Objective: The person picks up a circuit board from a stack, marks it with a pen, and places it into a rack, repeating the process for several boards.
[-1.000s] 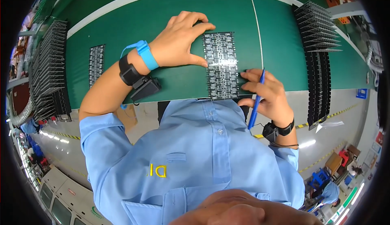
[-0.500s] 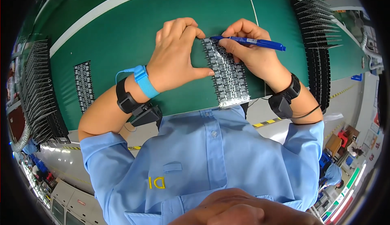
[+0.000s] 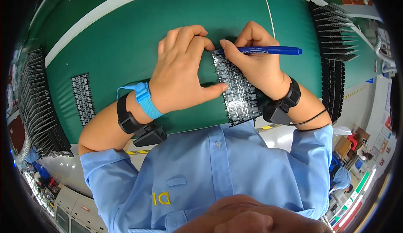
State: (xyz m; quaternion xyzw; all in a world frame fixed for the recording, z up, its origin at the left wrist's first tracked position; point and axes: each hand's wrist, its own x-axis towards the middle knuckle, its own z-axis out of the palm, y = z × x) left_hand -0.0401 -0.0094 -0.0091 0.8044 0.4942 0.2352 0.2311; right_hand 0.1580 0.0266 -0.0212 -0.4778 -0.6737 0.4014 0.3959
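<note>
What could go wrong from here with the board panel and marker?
Stray ink: the blue marker in the right hand points toward the left hand's index fingertip, so a slip might mark it.
Shifting: the board panel reaches the table's near edge by the shirt; a bump could move it.

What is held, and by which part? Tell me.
The right hand holds the blue marker near its writing end. The left hand grips nothing; its thumb touches the circuit board at its edge.
</note>
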